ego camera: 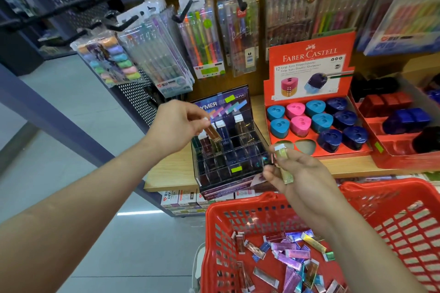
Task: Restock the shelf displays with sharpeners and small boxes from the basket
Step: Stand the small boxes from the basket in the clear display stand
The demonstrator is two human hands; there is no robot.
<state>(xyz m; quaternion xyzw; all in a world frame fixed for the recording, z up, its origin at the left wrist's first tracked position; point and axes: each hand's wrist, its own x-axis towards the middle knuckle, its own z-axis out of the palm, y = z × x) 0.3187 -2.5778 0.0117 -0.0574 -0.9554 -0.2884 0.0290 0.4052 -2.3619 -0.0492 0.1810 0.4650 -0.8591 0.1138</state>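
My left hand [179, 123] pinches a small gold box [213, 132] by its white end, tilted over the back-left cells of the clear gridded display case [234, 173] on the wooden shelf. Several slim boxes stand upright in the case's back rows. My right hand [298, 173] holds a yellow-green small box [283, 164] upright just right of the case, above the red basket [390, 197]. The basket's bottom holds several loose shiny small boxes [290, 254]. The red Faber-Castell tray [309, 64] holds blue, pink and navy sharpeners [321, 121].
Packs of pens [202, 38] hang on black hooks above the shelf. A second red tray [404, 157] with dark sharpeners sits at the right. Boxed stock [181, 197] sits on the lower shelf. A perforated metal panel [135, 97] bounds the shelf's left side; grey floor lies beyond.
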